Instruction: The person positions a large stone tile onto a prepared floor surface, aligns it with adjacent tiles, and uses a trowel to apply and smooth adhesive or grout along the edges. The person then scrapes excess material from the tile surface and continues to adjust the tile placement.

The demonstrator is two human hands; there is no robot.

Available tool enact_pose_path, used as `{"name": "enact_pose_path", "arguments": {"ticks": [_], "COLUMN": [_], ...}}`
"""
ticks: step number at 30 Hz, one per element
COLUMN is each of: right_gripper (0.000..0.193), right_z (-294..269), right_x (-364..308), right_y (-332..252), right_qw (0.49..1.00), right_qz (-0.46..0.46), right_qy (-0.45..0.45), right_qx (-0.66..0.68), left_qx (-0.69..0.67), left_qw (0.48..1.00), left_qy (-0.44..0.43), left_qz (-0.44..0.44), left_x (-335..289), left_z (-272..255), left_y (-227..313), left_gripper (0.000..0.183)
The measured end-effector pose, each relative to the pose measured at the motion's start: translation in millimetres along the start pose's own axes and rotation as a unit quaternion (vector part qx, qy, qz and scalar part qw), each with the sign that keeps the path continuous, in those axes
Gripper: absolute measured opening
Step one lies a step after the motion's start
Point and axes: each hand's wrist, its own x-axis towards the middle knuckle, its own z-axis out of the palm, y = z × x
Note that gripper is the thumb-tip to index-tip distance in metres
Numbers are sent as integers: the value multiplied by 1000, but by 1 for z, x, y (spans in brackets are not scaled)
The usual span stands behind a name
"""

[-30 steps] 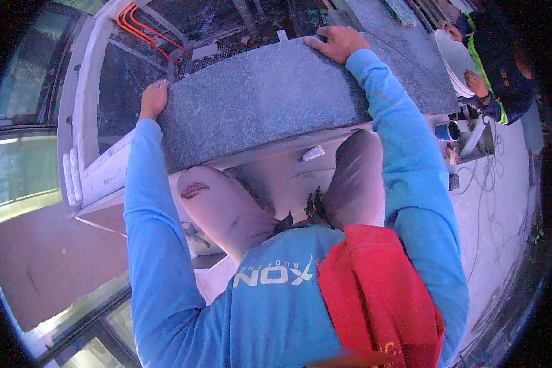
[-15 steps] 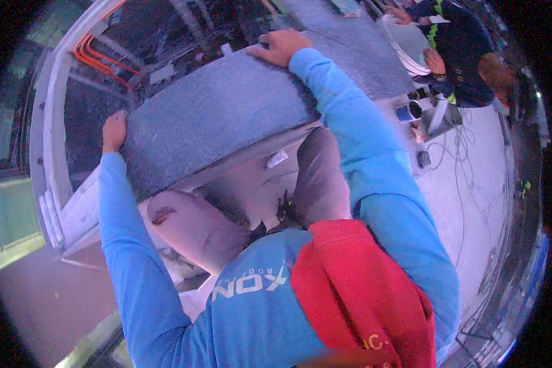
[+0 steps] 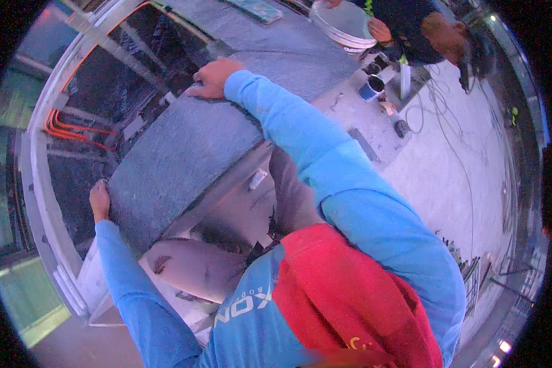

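Observation:
A dark grey, rough-faced stone slab lies in front of me along the top of a low wall, its long near edge above my knees. My left hand grips its left end, with the fingertips partly hidden. At the far edge, near the slab's right end, my right hand is curled over the rim, thumb and fingers bent. Beyond that end a second grey slab continues to the right, where my right hand and sleeve partly cover the joint.
Past the slab is a dark framed opening with orange tubing. At far right another person's hand holds a white bucket. A blue can and loose cables sit on the pale floor. A small white tube lies below the slab.
The view has swung, so the slab, bucket and co-worker appear farther left in the picture. Both my hands stay at about the same places on the slab.

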Motion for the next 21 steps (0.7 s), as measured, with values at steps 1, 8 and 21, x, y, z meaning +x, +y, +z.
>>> {"name": "enact_pose_path", "arguments": {"ticks": [1,8,21], "right_gripper": [67,62,61], "right_z": [-1,-14,-8], "right_x": [-1,-9,-11], "right_y": [0,-1,1], "right_qw": [1000,1000,999], "right_qz": [-2,11,19], "right_qy": [11,-4,25], "right_qx": [-1,-1,3], "left_qx": [-5,28,6], "left_qw": [1000,998,999], "left_qy": [3,-15,-23], "left_qz": [16,-50,-34], "left_x": [2,10,3], "left_z": [2,4,-3], "left_y": [-3,-11,12], "left_gripper": [42,42,39]}}
